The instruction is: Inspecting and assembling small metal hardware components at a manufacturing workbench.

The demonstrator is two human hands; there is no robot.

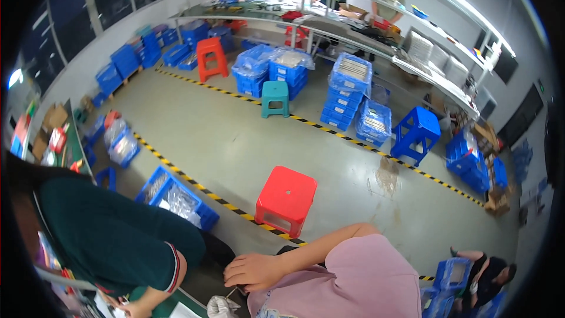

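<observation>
Right hand: bare right hand (253, 271) at the bottom centre, back turned up, fingers pointing left and lying close together; I cannot tell whether they pinch anything.
Left hand: pale-gloved left hand (222, 307), just below the right and partly cut off by the lower edge; its grip is too small and blurred to tell.
Piece between them: thin, pale, rod-like piece (232, 292) at the bottom centre, between the two hands; which one bears it I cannot make out.
Sleeve: loose pink fabric sleeve (376, 265), lower centre, around the right arm.
Neighbour: co-worker in a dark green short-sleeved shirt (118, 229), lower left, bent over with hands together near the corner.
Red seat: square red plastic stool (287, 191), centre, beside yellow-and-black striped floor tape (203, 189).
Open crate: blue plastic crate (208, 218) left of that stool, holding clear bags.
Lower right: seated person in dark clothes (491, 277) beside blue crates.
Other seats: tall blue plastic stool (419, 126) at right, small teal plastic stool (275, 90) upper centre, orange-red plastic stool (212, 53) upper left.
Stacks: tall stack of blue plastic crates (341, 103), upper centre-right.
Back: standing person in an olive shirt (388, 10), upper right, behind a long metal-framed workbench (235, 15).
</observation>
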